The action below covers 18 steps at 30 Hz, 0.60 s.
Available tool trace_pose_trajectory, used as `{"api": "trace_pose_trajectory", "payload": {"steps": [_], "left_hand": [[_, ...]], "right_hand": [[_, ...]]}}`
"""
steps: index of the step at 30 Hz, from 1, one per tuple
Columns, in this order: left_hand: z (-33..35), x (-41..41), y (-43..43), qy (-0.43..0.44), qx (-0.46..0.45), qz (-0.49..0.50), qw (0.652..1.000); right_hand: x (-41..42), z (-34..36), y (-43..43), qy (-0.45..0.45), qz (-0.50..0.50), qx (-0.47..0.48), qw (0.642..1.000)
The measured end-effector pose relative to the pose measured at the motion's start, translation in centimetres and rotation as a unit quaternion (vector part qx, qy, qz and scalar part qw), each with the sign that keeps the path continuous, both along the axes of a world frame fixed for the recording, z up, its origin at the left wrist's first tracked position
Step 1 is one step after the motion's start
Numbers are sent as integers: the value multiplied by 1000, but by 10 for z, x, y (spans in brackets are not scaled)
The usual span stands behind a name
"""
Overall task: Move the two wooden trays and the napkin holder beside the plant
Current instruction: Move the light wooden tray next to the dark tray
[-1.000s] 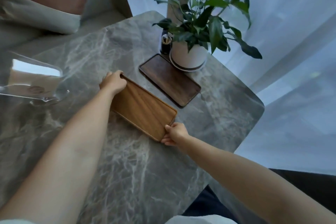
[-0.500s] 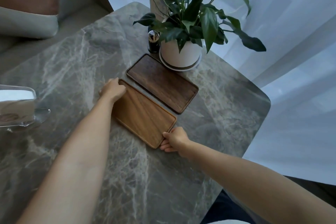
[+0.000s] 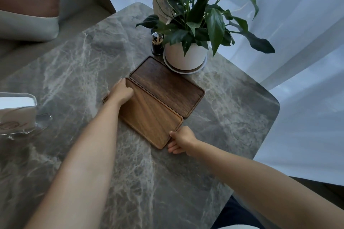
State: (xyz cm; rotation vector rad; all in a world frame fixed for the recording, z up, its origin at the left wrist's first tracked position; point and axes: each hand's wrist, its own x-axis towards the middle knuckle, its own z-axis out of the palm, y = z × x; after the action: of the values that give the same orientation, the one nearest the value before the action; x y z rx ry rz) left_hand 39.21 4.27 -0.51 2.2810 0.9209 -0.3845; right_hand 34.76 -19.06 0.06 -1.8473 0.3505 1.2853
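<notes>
A dark wooden tray (image 3: 167,87) lies flat on the marble table just in front of the potted plant (image 3: 188,24). A light wooden tray (image 3: 149,119) lies against its near long edge. My left hand (image 3: 122,92) grips the light tray's far left corner. At the tray's near right corner, my right hand (image 3: 181,139) pinches the rim. The clear napkin holder (image 3: 17,113), with white napkins inside, stands at the far left of the table, away from both hands.
A toothpick jar (image 3: 157,44) and a menu card (image 3: 163,0) stand behind the plant pot. White curtains hang past the table's right edge (image 3: 268,135). A cushioned seat (image 3: 28,3) is at the upper left.
Both hands have slid the light tray toward the plant until it meets the dark tray's edge. The dark tray has not moved.
</notes>
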Motion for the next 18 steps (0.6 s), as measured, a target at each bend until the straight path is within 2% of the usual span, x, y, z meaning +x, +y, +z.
{"api": "trace_pose_trajectory", "payload": {"steps": [4, 8, 13, 18], "left_hand": [[1, -1, -3, -17, -28, 17, 999], [11, -11, 2, -63, -21, 37, 997], [42, -38, 25, -107, 63, 44, 991], [81, -89, 61, -162, 147, 86, 972]], "right_hand": [[1, 8, -4, -35, 28, -4, 999], [6, 24, -1, -155, 113, -19, 981], [20, 58, 33, -288, 233, -45, 928], [26, 95, 101, -401, 299, 27, 865]]}}
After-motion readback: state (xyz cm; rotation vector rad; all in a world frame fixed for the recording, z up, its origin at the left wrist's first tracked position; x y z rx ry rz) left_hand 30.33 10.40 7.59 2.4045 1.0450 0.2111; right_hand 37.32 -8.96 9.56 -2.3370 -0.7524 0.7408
